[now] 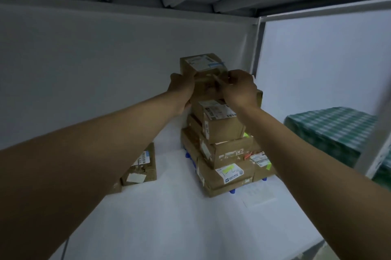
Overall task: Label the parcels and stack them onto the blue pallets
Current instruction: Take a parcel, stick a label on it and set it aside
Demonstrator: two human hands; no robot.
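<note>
top parcel (203,64): brown carton, highest on the stack, white shipping label plus a blue strip on its upper face; sits a bit skewed over the box beneath
left hand (182,88): fingers curled round the top parcel's left front corner, gripping it
right hand (239,88): fingers bunched against the top parcel's front right side, pinching at something thin there; too blurred to tell what it is
stack (224,145): about five tiers of cartons, wider at the base, narrowing upward, boxes turned at slightly different angles; stands toward the back right of the white worktop (169,217)
second box (220,122): directly under the top parcel, white label with barcode on its top
lower boxes: white and yellow-green stickers on tops and front faces, one red-and-white label at the right side
blue pallet (232,191): only small blue bits poke out under the bottom cartons at the front and left of the stack
loose parcels (140,166): two cartons lying on the worktop near its left edge, well apart from the stack, labels facing up
green checked bundle (330,132): beyond the frame post, at the right
contents of cartons: all closed, cannot tell
</note>
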